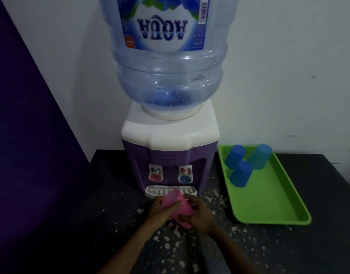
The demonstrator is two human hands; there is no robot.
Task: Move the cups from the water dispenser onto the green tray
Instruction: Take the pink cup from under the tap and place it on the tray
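Observation:
A pink cup [175, 204] is tilted on its side just in front of the drip tray [170, 191] of the purple and white water dispenser [170, 147]. My left hand [160, 211] grips it from the left and my right hand [199, 214] holds its open end from the right. The green tray [272, 202] lies to the right of the dispenser. Three blue cups stand upside down at its far end: one at the back left [235, 156], one at the back right [260, 156], one in front of them [241, 174].
A large blue water bottle [170, 56] sits upside down on the dispenser. The dark table [111, 224] is flecked with white chips. A white wall stands behind, and a purple wall on the left. The near half of the green tray holds nothing.

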